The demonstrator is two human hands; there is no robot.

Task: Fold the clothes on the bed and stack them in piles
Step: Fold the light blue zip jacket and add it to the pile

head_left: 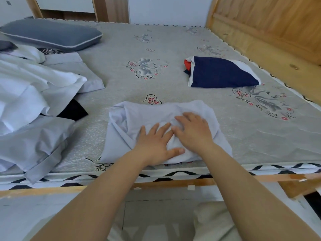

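While both hands lie flat on it, the pale shirt [161, 129] sits folded at the near edge of the bed [173, 70].

Left hand [157, 143]: palm down on the shirt's near middle, fingers straight and spread, thumb out toward the near hem; it presses and grips nothing.

Right hand [192, 131]: palm down just beside the left hand, its fingers straight and pointing left across the cloth, its fingertips next to the left hand's; it also presses without grasping.

Shirt: a rough rectangle with creases bunched under the hands; its near hem lies on the mattress border.

Navy garment [222, 72]: folded, with white and red showing at its left end; it lies alone toward the right side of the bed, well apart from the shirt.

Unfolded heap [34, 94]: white and pale clothes piled along the left side, one hanging over the near edge, a black piece [73, 110] poking out from beneath.

Pillow [50, 34]: blue-grey with light piping, at the far left corner.

Bed frame [271, 32]: light wood, rising along the right side and running under the near edge.
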